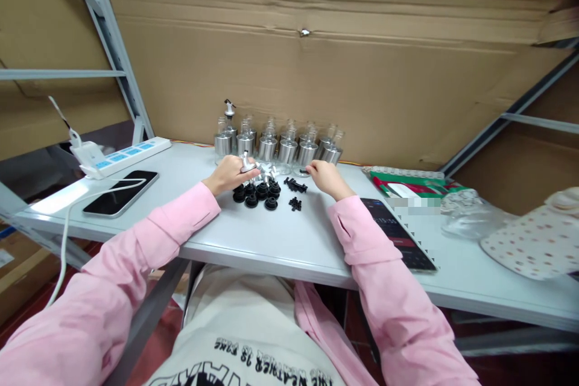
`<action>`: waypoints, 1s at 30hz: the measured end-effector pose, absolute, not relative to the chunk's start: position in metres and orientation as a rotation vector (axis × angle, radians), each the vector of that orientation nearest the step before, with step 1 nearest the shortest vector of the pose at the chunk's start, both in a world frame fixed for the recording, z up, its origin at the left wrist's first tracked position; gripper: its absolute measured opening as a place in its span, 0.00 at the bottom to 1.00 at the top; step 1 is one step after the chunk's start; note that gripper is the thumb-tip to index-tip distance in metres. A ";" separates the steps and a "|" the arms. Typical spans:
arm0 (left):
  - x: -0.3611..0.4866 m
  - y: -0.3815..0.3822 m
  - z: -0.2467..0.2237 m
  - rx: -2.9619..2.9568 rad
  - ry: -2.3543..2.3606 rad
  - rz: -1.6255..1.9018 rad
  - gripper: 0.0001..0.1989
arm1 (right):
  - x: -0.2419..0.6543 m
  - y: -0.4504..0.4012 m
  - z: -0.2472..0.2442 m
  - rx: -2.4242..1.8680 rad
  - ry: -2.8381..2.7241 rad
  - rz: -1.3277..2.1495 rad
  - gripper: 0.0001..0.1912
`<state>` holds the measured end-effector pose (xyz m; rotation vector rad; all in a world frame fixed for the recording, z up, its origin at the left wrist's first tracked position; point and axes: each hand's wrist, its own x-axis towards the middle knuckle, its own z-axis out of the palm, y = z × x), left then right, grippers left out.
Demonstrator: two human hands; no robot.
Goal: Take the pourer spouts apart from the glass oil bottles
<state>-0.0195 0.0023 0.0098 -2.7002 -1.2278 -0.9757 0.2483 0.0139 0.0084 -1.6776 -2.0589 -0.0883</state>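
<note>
On shirt [244, 307] — "WEATHER IS FINE" | hands [228, 174] [328, 178] — silver spout [246, 162], seemingly black piece [304, 172]

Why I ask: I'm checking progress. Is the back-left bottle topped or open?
Topped: a black-tipped pourer sits on the back-left bottle, above the bare necks of the neighbouring bottles.
</note>
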 end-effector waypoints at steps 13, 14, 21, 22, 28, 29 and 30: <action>-0.024 0.005 0.008 -2.692 -1.233 -0.967 0.24 | 0.262 0.026 0.006 -2.003 -2.331 0.235 0.11; -0.024 0.004 0.009 -2.689 -1.226 -0.972 0.24 | 0.260 0.026 0.006 -2.001 -2.346 0.249 0.11; -0.025 0.004 0.010 -2.684 -1.214 -0.997 0.25 | 0.255 0.021 0.005 -2.031 -2.379 0.281 0.12; -0.024 0.004 0.010 -2.683 -1.216 -0.995 0.24 | 0.255 0.021 0.005 -2.033 -2.369 0.265 0.12; -0.023 0.002 0.011 -2.683 -1.229 -0.983 0.24 | 0.259 0.016 0.015 -2.044 -2.303 0.243 0.16; -0.023 0.002 0.011 -2.682 -1.232 -0.985 0.24 | 0.259 0.015 0.017 -2.045 -2.306 0.279 0.17; -0.023 0.002 0.011 -2.683 -1.235 -0.986 0.24 | 0.258 0.014 0.017 -2.043 -2.309 0.314 0.17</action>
